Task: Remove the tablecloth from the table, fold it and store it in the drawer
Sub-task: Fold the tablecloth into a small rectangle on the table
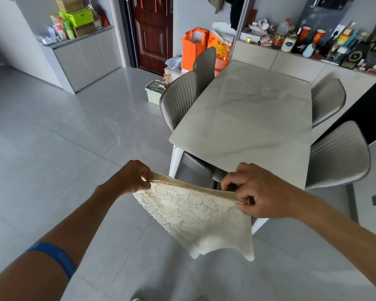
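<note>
Left hand: the left hand [131,180] was closed in a pinch on the left end of the folded top edge of the tablecloth [195,216], thumb and fingers pressed together on the layers.
Tablecloth: the cream lace cloth hung in the air between the two hands, clear of the table, already doubled into several layers; its free lower corners dangled toward the floor [52,137].
Long axis: the held edge ran left to right, sloping slightly down toward the right hand; the body of the cloth dropped below and toward the person.
Right hand: the right hand [263,192] was closed on the right end of the same edge, fingertips curled over the fold.
Nearer hand: both gripped at like reach; neither was clearly nearer.
Table: the table [258,118] stood bare, its near-left corner just beyond the hands, chairs [180,98] tucked along both long edges.
Stage, as a judgement: removal looked done and folding under way; another fold would likely bring the two ends together.
Drawer: none could be picked out.
</note>
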The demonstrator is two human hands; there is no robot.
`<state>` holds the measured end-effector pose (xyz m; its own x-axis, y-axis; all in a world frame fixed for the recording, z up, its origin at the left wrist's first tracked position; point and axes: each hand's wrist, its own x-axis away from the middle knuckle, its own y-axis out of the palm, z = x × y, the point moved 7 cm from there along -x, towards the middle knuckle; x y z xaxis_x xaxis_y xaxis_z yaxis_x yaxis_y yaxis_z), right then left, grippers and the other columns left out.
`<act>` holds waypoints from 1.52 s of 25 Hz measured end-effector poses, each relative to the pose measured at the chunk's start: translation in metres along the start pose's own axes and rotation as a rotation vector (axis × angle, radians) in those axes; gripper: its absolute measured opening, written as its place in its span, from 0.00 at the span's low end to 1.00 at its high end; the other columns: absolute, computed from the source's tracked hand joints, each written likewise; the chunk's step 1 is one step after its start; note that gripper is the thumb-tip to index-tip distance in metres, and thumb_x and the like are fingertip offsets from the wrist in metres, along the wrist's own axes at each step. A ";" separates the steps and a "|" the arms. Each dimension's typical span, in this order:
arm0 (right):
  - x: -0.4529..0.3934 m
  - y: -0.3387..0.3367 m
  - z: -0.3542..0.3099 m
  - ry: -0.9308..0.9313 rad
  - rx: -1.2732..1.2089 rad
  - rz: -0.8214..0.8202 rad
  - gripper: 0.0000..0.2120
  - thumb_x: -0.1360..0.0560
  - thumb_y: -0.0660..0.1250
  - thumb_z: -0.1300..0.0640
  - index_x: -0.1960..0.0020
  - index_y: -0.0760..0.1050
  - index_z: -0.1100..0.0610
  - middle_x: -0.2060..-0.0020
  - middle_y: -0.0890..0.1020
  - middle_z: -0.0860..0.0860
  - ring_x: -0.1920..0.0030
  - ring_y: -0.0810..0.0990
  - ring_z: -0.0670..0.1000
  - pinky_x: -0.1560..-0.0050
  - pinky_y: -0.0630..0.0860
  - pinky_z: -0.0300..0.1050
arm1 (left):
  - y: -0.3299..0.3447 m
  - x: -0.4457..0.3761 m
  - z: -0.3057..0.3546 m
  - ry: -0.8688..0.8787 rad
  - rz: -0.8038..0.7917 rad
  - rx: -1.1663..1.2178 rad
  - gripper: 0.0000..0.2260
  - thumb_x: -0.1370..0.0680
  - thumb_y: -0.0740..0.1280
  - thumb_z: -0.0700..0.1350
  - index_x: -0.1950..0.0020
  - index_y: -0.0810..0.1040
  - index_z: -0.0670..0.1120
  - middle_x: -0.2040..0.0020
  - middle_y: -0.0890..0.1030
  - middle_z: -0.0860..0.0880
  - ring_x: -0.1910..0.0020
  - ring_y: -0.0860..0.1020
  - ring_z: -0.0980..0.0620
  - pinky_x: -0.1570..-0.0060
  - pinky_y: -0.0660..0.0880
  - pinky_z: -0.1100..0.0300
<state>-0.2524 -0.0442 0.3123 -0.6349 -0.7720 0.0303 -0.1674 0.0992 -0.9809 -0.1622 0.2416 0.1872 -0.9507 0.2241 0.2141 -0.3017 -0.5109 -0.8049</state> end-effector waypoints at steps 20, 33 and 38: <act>-0.008 -0.010 0.026 0.308 -0.181 0.175 0.19 0.27 0.72 0.46 0.67 0.65 0.49 0.72 0.70 0.45 0.70 0.68 0.44 0.67 0.64 0.37 | 0.009 0.011 -0.024 -0.110 -0.055 0.111 0.06 0.34 0.78 0.49 0.68 0.82 0.58 0.60 0.80 0.58 0.58 0.79 0.56 0.62 0.69 0.65; 0.029 0.028 0.091 0.470 -0.016 -0.121 0.21 0.29 0.72 0.40 0.72 0.65 0.46 0.68 0.72 0.47 0.65 0.73 0.46 0.62 0.73 0.45 | -0.006 0.003 0.006 -0.032 0.030 0.435 0.10 0.33 0.74 0.31 0.56 0.87 0.42 0.56 0.85 0.47 0.55 0.81 0.49 0.55 0.74 0.60; 0.037 0.046 0.111 0.485 -0.004 -0.132 0.21 0.26 0.71 0.43 0.72 0.70 0.52 0.71 0.73 0.47 0.63 0.72 0.47 0.61 0.72 0.47 | -0.016 -0.002 0.035 0.111 -0.045 0.299 0.09 0.31 0.75 0.34 0.56 0.86 0.47 0.57 0.86 0.52 0.57 0.82 0.54 0.60 0.74 0.67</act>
<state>-0.2002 -0.1379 0.2472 -0.8856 -0.3971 0.2409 -0.2724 0.0240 -0.9619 -0.1581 0.2204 0.2195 -0.9273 0.3329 0.1710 -0.3666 -0.7159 -0.5943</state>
